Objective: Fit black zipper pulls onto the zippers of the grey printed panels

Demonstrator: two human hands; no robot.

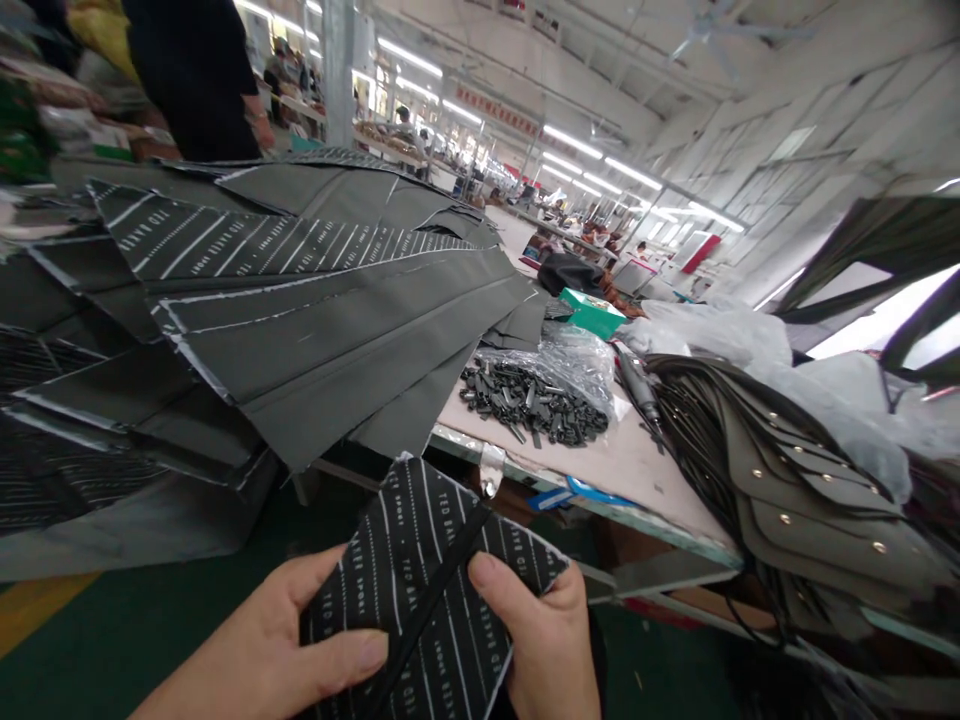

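Black striped lining pc (405, 590) is gripped above floor btwn L hand (262, 640) & R hand (544, 640), fingers (487, 572) closed on it both sides, dark strip (427, 600) across it poss. a fold; grey panel stack (322, 340) seen ahead, bagged black parts (532, 395) on counter (600, 480)

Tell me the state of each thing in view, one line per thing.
Black striped printed lining piece: held up, gripped by both hands.
Left hand: closed on the lining's edge.
Right hand: pinching the lining, thumb on top.
Dark grey folded panels: piled, overlapping.
Clear plastic bag of dark small parts: full, lying on the pale work table.
Olive studded bag flaps: stacked, overlapping.
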